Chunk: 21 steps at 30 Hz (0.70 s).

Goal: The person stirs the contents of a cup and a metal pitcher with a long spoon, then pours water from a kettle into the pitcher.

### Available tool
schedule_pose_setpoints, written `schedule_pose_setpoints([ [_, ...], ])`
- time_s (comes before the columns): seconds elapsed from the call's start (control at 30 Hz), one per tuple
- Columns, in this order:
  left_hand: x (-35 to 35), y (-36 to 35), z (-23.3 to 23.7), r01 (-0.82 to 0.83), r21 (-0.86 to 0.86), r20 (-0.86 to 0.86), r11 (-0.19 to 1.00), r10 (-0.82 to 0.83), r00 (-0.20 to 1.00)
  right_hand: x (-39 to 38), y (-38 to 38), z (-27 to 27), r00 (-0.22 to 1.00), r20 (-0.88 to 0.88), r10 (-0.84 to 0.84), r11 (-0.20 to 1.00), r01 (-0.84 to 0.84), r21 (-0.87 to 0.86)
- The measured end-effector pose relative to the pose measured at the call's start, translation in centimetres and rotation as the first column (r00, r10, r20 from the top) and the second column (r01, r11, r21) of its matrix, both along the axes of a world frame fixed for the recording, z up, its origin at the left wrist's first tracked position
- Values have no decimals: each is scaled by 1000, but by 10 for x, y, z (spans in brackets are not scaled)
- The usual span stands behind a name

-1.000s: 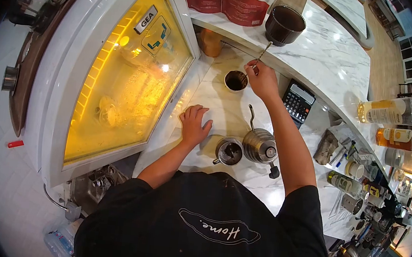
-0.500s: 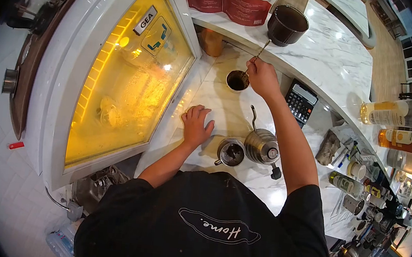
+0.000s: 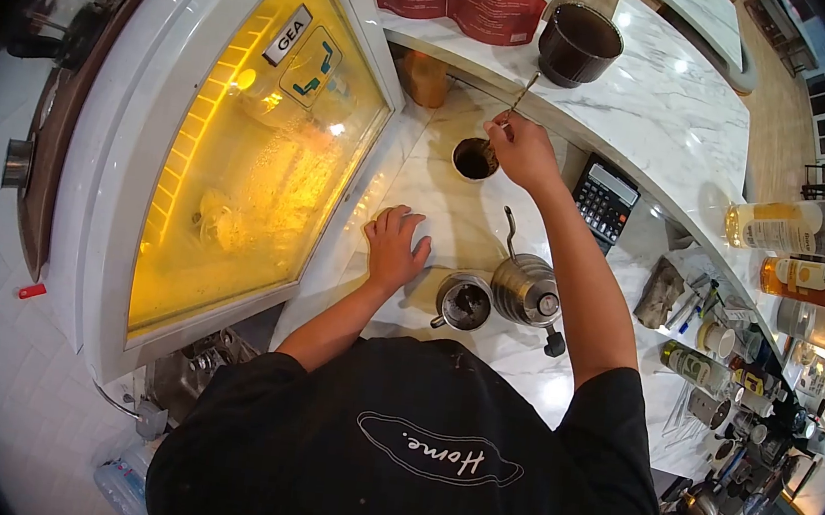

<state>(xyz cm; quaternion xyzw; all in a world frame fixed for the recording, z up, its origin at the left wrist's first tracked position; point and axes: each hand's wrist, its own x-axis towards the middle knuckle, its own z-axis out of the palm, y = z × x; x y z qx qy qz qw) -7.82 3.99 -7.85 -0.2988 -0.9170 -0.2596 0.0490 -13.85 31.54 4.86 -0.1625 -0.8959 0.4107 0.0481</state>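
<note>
My right hand [image 3: 524, 152] pinches a thin metal spoon [image 3: 523, 95] over a small dark cup [image 3: 475, 159]; its lower end reaches down at the cup's rim. Dark contents show inside the cup. On the marble counter [image 3: 466, 228], my left hand [image 3: 396, 248] lies with its fingers spread, holding nothing. Between my forearms stand a metal mug [image 3: 464, 301] with dark residue or liquid in it and a steel gooseneck kettle [image 3: 527, 290], its spout pointing toward the dark cup.
A glass-door fridge [image 3: 262, 161] glowing yellow stands at the left. Past the cup, a raised marble shelf [image 3: 671, 94] bears a dark bowl [image 3: 580, 46] and red-and-white pouches [image 3: 494, 7]. A calculator [image 3: 604, 202], bottles [image 3: 783, 225] and a folded cloth [image 3: 659, 294] are at the right.
My right hand has shifted slightly left on the spoon, and the spoon's upper end has risen a little. My left hand stays nearly where it was.
</note>
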Motion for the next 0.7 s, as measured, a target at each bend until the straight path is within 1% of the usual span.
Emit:
schedule_pose_setpoints([
  [0.13,0,0,-2,4,9,2,1000,-4,1000,3,0,17,997,75,-13,999,15,-33],
  [0.23,0,-1,-2,3,5,-7,1000,-3,1000,6,6,0,999,-42,-18,1000,18,-6],
  [0.33,0,-1,1,6,-7,-2,1000,-6,1000,3,7,-7,997,-76,4,1000,-3,15],
  [0.43,2,0,1,8,-8,-4,1000,-8,1000,-3,3,-4,997,-72,24,1000,-23,15],
  [0.53,0,-1,-1,9,4,-9,1000,-9,1000,-6,2,0,998,-47,31,998,-28,61],
  [0.63,1,-2,-1,1,3,-13,1000,-1,1000,-7,1,1,1000,30,5,1000,-5,-20],
  [0.7,0,-1,-1,1,-3,-13,1000,-1,1000,-4,-3,8,1000,3,-2,1000,2,-13],
])
